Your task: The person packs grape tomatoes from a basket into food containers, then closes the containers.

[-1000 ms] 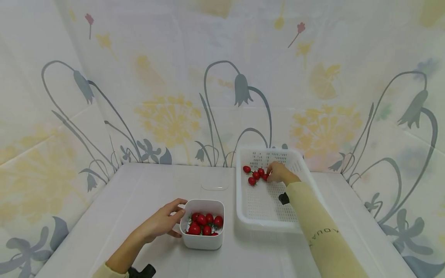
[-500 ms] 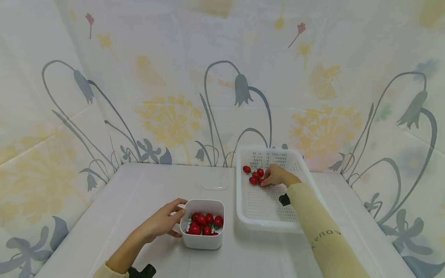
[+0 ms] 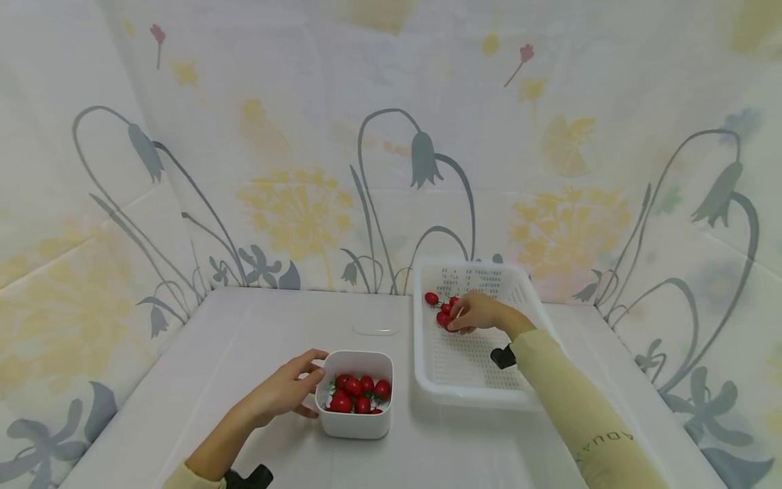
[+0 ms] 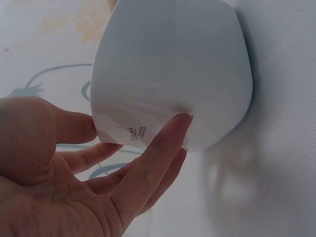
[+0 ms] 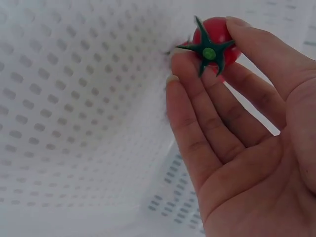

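In the head view, a small white square container (image 3: pixel 356 426) holds several red cherry tomatoes with green stems. My left hand (image 3: pixel 282 390) rests against its left side; in the left wrist view the thumb touches the rim and nearly straight fingertips lie on the outer wall. To the right, my right hand (image 3: pixel 481 312) reaches into a white perforated basket (image 3: pixel 473 392). It pinches a cherry tomato (image 5: pixel 219 30) between thumb and fingers, green calyx toward the right wrist camera. Several other tomatoes, among them one at the far left (image 3: pixel 431 298), lie beside the fingers, partly hidden.
A thin clear flat piece (image 3: pixel 375 326) lies on the white table (image 3: pixel 263 319) behind the container. Behind the table hangs a flower-patterned cloth (image 3: pixel 293 122). The basket's raised walls surround my right hand.
My right hand has shifted left and slightly toward me inside the basket, closer to the tomato cluster. It now pinches a tomato at the cluster's near edge. The left hand and container stay put.
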Demonstrator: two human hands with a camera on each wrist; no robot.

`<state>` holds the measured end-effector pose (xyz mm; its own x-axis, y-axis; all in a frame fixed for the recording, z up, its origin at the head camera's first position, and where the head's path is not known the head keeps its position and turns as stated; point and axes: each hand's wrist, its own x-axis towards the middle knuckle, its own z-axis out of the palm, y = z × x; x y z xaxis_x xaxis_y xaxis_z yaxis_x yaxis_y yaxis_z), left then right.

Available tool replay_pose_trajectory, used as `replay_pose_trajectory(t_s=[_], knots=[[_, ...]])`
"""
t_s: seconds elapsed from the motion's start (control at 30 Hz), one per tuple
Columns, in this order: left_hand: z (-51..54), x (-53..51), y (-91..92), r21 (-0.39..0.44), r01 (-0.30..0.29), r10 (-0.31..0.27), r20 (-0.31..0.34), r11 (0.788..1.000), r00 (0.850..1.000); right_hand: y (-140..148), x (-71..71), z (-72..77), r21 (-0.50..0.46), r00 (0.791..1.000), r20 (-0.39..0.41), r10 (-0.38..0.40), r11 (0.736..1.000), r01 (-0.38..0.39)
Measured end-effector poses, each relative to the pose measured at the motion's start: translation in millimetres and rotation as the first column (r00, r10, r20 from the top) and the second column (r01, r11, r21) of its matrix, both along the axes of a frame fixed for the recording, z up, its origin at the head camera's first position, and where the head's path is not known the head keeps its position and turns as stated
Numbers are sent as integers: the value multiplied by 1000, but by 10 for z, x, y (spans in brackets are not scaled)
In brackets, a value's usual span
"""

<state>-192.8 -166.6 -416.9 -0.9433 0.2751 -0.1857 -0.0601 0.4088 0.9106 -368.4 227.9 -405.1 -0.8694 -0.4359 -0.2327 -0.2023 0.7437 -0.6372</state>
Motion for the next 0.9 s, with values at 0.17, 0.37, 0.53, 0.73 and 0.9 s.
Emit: replay_pose_trajectory(t_s=[0.17, 0.37, 0.53, 0.73, 0.9], knots=[[-6, -5, -6, 1, 8, -8, -4, 1000, 1000, -82, 164, 146, -34, 998, -2, 64, 997, -64], [-6, 3, -7, -2, 8, -8, 1, 1000, 1000, -162, 342, 268, -75, 991, -16, 135, 988, -135], [3, 12, -10, -2, 8, -8, 2, 1000, 1000, -247, 459, 326, -102, 984, -21, 175, 979, -176], [1, 9, -11, -1, 9, -9, 3, 1000, 1000, -326, 529, 352, -107, 983, -31, 179, 978, -182], [-7, 5, -4, -6, 4, -4, 2, 1000, 1000, -335, 605, 404, -109, 988, -30, 153, 982, -155]])
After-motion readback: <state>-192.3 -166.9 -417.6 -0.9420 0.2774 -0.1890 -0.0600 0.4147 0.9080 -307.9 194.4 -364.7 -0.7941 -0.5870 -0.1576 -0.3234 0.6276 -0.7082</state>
